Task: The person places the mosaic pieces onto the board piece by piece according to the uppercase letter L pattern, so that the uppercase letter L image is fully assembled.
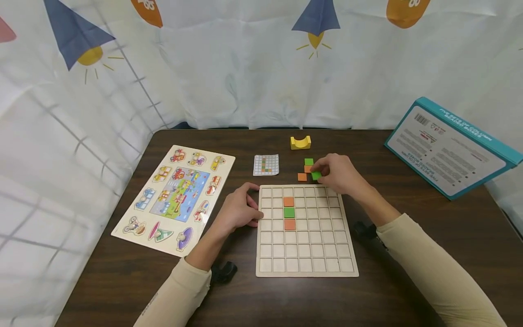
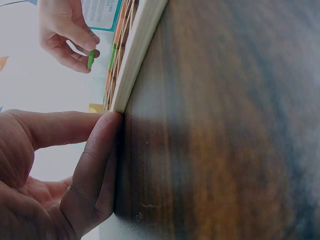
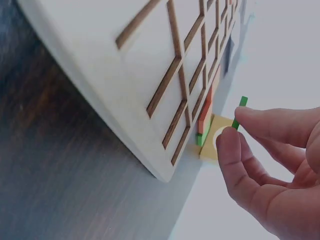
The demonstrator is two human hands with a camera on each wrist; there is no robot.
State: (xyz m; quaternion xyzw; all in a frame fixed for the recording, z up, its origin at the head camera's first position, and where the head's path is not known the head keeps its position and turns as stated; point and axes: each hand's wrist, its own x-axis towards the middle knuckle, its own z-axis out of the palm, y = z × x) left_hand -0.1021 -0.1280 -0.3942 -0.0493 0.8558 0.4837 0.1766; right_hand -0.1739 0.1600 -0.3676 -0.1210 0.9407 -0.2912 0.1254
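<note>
A wooden grid board [image 1: 318,263] lies on the table with a column of tiles in it: an orange tile [image 1: 288,201], a green tile [image 1: 289,212] and a second orange tile [image 1: 289,225]. At its left edge, my left hand [image 1: 241,206] holds the rim between thumb and finger, also visible in the left wrist view. Beyond the back edge, my right hand [image 1: 341,172] pinches a loose green tile [image 3: 243,102] between thumb and fingertip, raised off the table. Close by lie an orange tile [image 1: 302,177], another partly hidden orange tile [image 1: 308,169] and a green one [image 1: 308,161].
Behind the board sit a small pattern card [image 1: 266,165] and a yellow block [image 1: 300,143] with a curved notch. A vehicle puzzle board [image 1: 175,200] lies at left. On the right a teal-edged box [image 1: 447,150] leans, and a curtain [image 1: 245,68] hangs behind the table.
</note>
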